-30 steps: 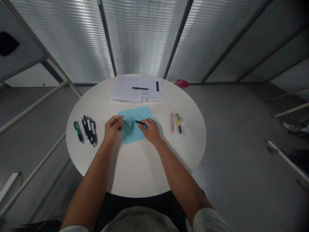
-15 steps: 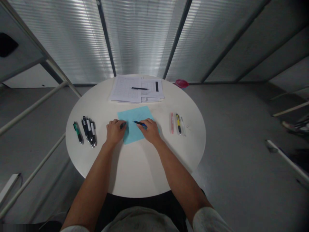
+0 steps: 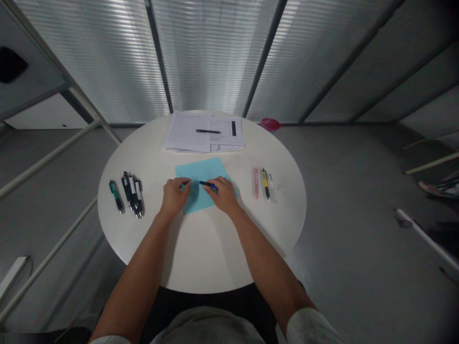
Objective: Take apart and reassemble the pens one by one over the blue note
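Note:
On the round white table lies a light blue sheet (image 3: 199, 203), slightly turned, with faint marks near its top. My left hand (image 3: 175, 193) is closed at the sheet's left side around a small dark piece (image 3: 184, 183), perhaps a pen cap or pen part. Over the sheet's right side, my right hand (image 3: 223, 192) grips a blue and black pen (image 3: 207, 184), whose end points left toward my left hand. A gap separates the pen from the dark piece.
Several black and white pens (image 3: 133, 193) and a green pen (image 3: 115, 196) lie at the left. A pink pen (image 3: 256, 183), a yellow pen (image 3: 266, 184) and a clear one (image 3: 272, 187) lie right. Printed papers (image 3: 188, 131) bear a black pen (image 3: 208, 131) behind.
My left hand has moved slightly right, closer to the pen, with the dark piece in its fingers. My right hand has hardly moved.

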{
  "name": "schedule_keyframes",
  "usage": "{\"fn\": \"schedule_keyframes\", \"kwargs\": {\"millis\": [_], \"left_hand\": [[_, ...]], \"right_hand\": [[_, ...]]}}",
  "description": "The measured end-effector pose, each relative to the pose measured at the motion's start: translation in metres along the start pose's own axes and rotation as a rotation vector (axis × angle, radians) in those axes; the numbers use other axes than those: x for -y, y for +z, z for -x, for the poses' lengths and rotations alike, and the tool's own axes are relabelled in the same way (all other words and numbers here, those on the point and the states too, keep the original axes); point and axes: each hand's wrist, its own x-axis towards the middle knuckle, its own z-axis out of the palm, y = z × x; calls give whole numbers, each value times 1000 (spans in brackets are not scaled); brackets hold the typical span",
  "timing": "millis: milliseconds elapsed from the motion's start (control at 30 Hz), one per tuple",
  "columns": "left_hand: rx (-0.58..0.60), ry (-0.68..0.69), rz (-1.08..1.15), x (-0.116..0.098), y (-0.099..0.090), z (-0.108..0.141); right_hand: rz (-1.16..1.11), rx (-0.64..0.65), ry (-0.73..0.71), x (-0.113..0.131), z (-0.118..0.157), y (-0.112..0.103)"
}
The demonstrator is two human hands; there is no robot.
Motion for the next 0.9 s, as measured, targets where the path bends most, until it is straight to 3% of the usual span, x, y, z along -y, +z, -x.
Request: {"fn": "schedule_keyframes", "kwargs": {"millis": [167, 300, 733, 900], "left_hand": [[-22, -170, 502, -16, 3, 3], [12, -244, 724, -22, 5, 2], [65, -331, 890, -16, 8, 1], [108, -296, 820, -18, 7, 2]], "right_hand": [[-100, 2, -40, 2, 1, -3], [-134, 26, -43, 4, 3, -4], [-151, 30, -28, 5, 3, -5], [-129, 30, -22, 3, 3, -3]]}}
